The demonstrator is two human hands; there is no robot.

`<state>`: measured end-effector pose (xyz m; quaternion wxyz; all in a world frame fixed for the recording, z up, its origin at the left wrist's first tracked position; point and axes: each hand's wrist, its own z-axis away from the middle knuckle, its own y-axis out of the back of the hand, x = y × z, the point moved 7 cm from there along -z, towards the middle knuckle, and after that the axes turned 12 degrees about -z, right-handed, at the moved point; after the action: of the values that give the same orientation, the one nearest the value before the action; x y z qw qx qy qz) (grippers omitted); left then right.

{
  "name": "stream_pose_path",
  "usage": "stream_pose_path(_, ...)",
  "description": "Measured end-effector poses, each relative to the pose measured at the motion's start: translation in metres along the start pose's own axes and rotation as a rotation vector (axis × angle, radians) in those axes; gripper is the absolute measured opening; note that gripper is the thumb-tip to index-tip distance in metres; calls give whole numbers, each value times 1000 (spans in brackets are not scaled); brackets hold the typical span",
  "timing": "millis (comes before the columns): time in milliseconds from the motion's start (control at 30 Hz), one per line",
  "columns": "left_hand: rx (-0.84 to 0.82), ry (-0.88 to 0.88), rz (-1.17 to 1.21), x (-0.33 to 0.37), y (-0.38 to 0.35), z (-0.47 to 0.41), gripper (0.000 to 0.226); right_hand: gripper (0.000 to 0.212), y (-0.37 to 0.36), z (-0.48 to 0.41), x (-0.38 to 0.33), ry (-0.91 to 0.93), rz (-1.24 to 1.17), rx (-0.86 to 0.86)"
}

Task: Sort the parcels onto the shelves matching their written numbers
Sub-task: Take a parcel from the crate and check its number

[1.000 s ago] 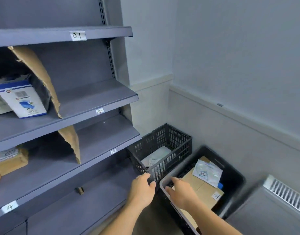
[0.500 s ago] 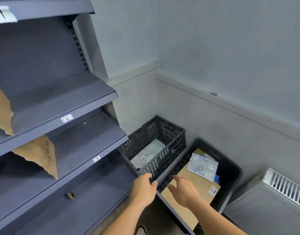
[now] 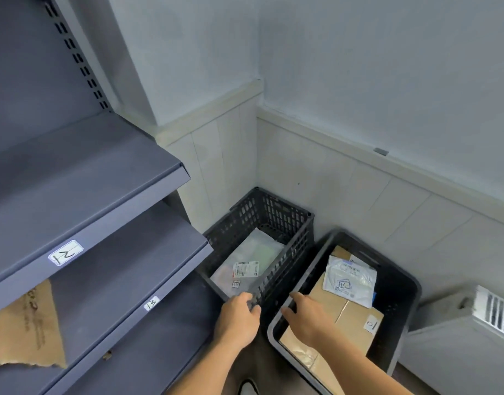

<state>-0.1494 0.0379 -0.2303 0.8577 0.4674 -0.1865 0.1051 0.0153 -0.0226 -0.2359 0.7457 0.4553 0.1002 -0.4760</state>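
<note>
At floor level beside the shelves (image 3: 102, 218), left hand (image 3: 238, 320) grips the crate (image 3: 299, 240) rim, right hand (image 3: 309, 320) lies on the tub (image 3: 402, 295) rim, grip unclear; the crate's poly mailer (image 3: 251, 255) looks light, limp and slick, best pinched at an edge.

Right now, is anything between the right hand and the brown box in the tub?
Nothing visible does. The right hand is at the near rim of the tub, directly over the cardboard box. But a white mailer lies on the box's far end, so it likely has to come off first.
</note>
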Motion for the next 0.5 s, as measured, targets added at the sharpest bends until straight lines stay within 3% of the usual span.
stream_pose_path(500,-88,208,96,-6,-19,-84,40,58,18,-103,-11,-39,19,-109)
